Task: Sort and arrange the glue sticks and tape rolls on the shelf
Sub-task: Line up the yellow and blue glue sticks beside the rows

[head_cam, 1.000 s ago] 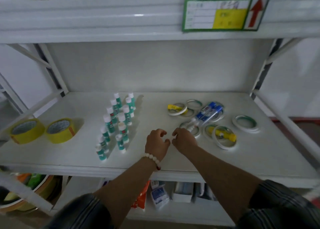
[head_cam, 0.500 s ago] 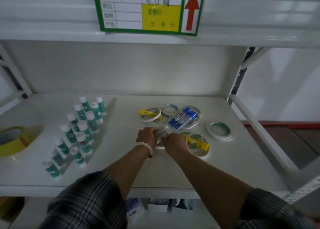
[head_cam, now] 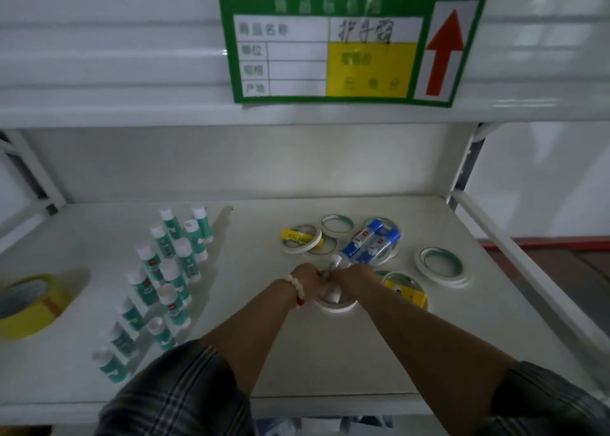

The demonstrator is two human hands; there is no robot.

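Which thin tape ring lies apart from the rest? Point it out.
The ring farthest right: it lies alone and bare; the others crowd together.

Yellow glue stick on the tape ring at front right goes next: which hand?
Right. The right hand sits just beside the yellow glue stick. The left hand lies beyond the right one and would have to reach across it. Both are bunched over a white tape ring, grip unclear.

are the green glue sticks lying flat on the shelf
No, the green glue sticks stand upright in two rows on the shelf, white caps up.
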